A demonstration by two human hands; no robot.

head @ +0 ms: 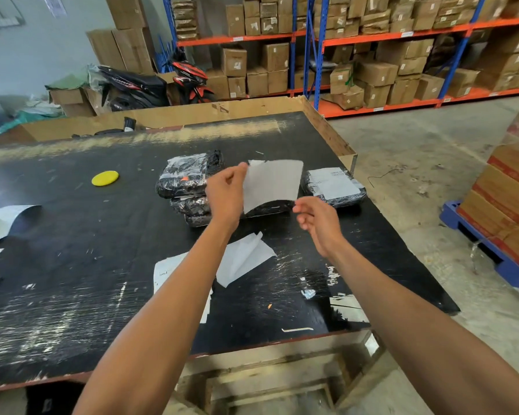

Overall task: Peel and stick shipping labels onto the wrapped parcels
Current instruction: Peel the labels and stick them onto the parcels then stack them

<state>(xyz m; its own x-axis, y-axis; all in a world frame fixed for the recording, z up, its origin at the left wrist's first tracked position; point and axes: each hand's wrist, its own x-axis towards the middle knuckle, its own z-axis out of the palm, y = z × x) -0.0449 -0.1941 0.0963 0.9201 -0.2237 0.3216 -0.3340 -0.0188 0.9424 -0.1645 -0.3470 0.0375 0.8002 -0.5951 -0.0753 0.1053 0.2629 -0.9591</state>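
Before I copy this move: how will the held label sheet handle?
Probably floppy: the label sheet bows while the left hand pinches its top corner. Likely very light, since one pinch carries it. It may cling if the right hand touches its sticky side.

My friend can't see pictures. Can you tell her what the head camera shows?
A person's left hand pinches a white label above black wrapped parcels on a scratched black table; the right hand hovers near its lower corner.
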